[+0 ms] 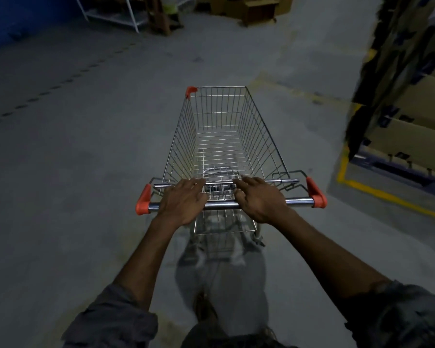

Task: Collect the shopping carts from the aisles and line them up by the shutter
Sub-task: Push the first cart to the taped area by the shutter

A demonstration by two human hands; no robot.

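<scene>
The shopping cart (219, 144) stands on the grey concrete floor (60, 172), in the open middle of it, with its long wire basket pointing away from the person and its narrow front end farthest off. The basket holds nothing. An orange cap (191, 91) sits on the front left corner of the rim. The folding seat frame lies at the near end of the basket.

The chrome handle bar (221, 205) runs across the near end, with an orange end piece on the left (143, 199) and another on the right (317, 194). The left hand (183, 199) lies over the left half of the bar, palm down on it, fingers stretched forward and slightly spread, reaching the thinner rail beyond. The right hand (259, 199) lies over the right half in the same way, palm on the bar and fingers straight and pointing forward, the thumb tucked in beside the bar. Neither hand wraps the bar. A stretch of bare bar shows between them.

Both forearms are bare, coming out of rolled grey sleeves (116, 320). Below the handle, blurred grey trousers (224, 285) and a shoe (204, 310) show on the floor.

A yellow painted line (387, 197) runs along the right edge of the floor, just in front of racking stacked with cardboard boxes (412, 109). At the far edge stand a white metal frame (126, 13) and more brown boxes (259, 8). A blue wall (23, 16) closes the far left corner.
</scene>
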